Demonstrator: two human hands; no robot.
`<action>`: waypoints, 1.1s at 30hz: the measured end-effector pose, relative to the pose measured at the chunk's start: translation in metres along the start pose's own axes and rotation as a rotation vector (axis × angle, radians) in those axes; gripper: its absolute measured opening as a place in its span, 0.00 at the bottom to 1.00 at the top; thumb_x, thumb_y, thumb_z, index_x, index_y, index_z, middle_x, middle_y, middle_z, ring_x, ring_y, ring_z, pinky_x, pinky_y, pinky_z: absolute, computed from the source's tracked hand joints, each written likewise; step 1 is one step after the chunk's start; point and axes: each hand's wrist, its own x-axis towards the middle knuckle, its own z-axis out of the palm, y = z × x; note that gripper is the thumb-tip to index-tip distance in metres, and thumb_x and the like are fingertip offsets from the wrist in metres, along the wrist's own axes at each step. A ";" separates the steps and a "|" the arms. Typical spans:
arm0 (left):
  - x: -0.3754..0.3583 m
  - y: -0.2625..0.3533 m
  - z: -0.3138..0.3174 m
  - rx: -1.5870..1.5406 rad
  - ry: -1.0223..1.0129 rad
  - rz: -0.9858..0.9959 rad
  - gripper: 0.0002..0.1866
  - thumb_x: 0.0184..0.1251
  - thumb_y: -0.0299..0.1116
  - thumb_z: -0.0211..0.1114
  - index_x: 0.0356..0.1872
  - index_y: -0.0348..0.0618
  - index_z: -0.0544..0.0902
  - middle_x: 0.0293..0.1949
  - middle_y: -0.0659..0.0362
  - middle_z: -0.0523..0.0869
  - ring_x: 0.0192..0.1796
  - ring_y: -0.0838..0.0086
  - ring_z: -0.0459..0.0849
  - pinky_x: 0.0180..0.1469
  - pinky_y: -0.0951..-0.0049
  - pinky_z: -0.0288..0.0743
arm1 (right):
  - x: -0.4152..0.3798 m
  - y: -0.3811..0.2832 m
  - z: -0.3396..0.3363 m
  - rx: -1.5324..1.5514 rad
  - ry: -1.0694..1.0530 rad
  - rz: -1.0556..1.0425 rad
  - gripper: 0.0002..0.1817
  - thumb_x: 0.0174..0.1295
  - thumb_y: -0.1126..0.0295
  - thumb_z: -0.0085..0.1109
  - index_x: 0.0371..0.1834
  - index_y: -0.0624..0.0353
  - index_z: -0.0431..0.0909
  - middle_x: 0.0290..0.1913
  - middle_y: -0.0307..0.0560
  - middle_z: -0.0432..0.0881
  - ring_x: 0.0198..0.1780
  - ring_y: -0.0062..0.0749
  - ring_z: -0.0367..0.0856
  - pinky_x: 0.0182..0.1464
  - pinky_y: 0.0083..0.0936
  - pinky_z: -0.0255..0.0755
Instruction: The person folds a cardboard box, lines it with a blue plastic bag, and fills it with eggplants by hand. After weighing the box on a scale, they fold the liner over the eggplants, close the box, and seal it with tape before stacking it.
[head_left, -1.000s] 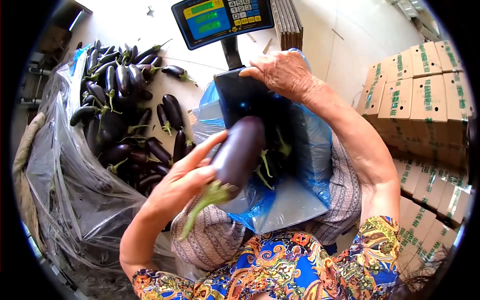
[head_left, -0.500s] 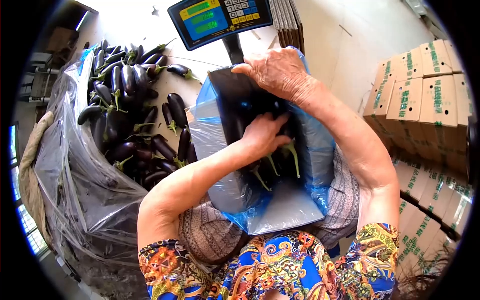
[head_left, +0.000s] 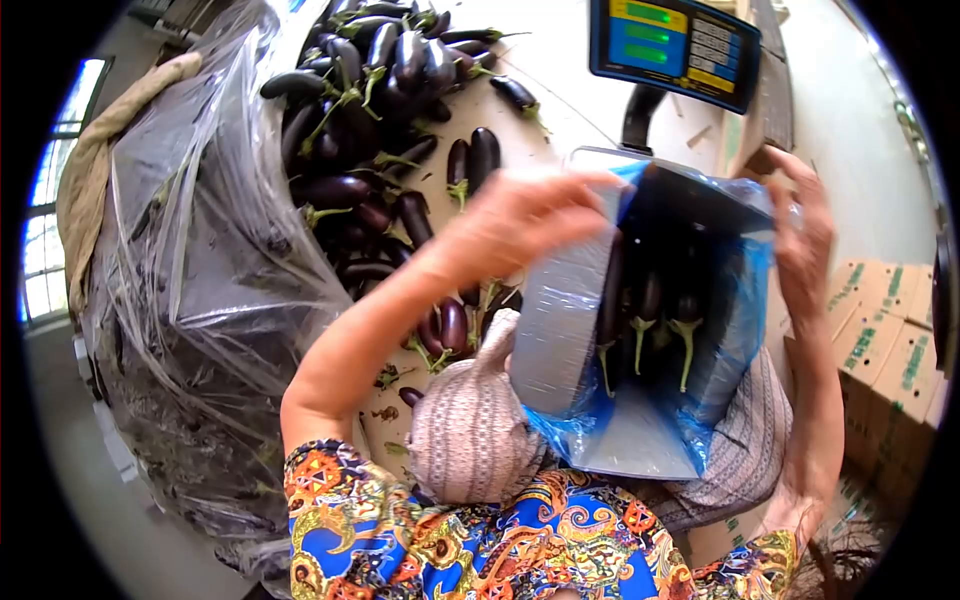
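A box lined with blue plastic (head_left: 565,335) sits in front of my body, tilted toward me. Several dark eggplants (head_left: 648,298) lie inside it, green stems pointing my way. Blurred by motion, my left hand (head_left: 545,215) is at the box's upper left corner, fingertips near the liner's edge; whether it grips the plastic cannot be told. My right hand (head_left: 803,225) is closed around the upper right rim, with the plastic liner (head_left: 745,190) bunched at its fingers.
A heap of eggplants (head_left: 370,110) lies at left beside clear plastic sheeting (head_left: 200,240). A digital scale display (head_left: 672,50) stands behind the box. Stacked printed cartons (head_left: 890,330) are at right. A patterned cloth (head_left: 470,430) covers my lap.
My left hand has come out of the box from the eggplants to its upper left corner. My right hand has shifted from the far rim to the right rim. The view has turned left.
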 end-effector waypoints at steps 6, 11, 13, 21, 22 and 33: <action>-0.142 -0.181 -0.096 0.161 0.721 -0.501 0.19 0.69 0.31 0.63 0.58 0.37 0.80 0.41 0.59 0.87 0.41 0.78 0.84 0.46 0.76 0.79 | -0.026 -0.083 -0.026 0.121 -0.458 -0.011 0.09 0.65 0.73 0.62 0.48 0.61 0.81 0.42 0.51 0.86 0.44 0.40 0.85 0.47 0.31 0.78; -0.189 -0.268 -0.030 0.418 0.769 -0.627 0.18 0.62 0.32 0.67 0.54 0.39 0.83 0.46 0.49 0.88 0.47 0.59 0.88 0.51 0.65 0.81 | -0.054 -0.108 -0.003 0.003 -0.900 -0.089 0.17 0.57 0.70 0.69 0.49 0.61 0.79 0.41 0.52 0.82 0.42 0.47 0.81 0.46 0.37 0.76; -0.182 -0.291 -0.019 0.668 0.818 -0.655 0.19 0.62 0.35 0.67 0.53 0.38 0.83 0.46 0.46 0.87 0.47 0.54 0.87 0.54 0.59 0.78 | -0.060 -0.113 -0.006 -0.103 -1.017 -0.128 0.20 0.58 0.69 0.69 0.52 0.60 0.78 0.43 0.50 0.81 0.43 0.45 0.79 0.47 0.37 0.74; -0.104 -0.332 -0.026 1.114 0.587 -1.069 0.43 0.54 0.53 0.74 0.65 0.35 0.69 0.57 0.48 0.81 0.61 0.52 0.70 0.57 0.44 0.69 | -0.087 -0.098 0.004 -0.023 -1.027 -0.044 0.19 0.61 0.68 0.66 0.53 0.59 0.76 0.42 0.52 0.80 0.43 0.50 0.79 0.45 0.39 0.74; -0.101 -0.334 -0.027 1.111 0.597 -1.066 0.43 0.52 0.53 0.75 0.65 0.36 0.70 0.55 0.47 0.82 0.62 0.52 0.70 0.58 0.44 0.70 | -0.091 -0.090 0.006 0.009 -0.993 -0.026 0.18 0.62 0.68 0.66 0.53 0.59 0.76 0.41 0.53 0.80 0.42 0.52 0.80 0.44 0.40 0.74; -0.112 -0.161 -0.005 0.087 0.910 -0.003 0.32 0.53 0.19 0.75 0.61 0.37 0.72 0.57 0.48 0.79 0.58 0.60 0.81 0.62 0.61 0.76 | -0.073 -0.051 -0.004 0.409 -0.722 0.548 0.15 0.71 0.65 0.58 0.52 0.65 0.80 0.42 0.49 0.87 0.40 0.30 0.85 0.43 0.26 0.77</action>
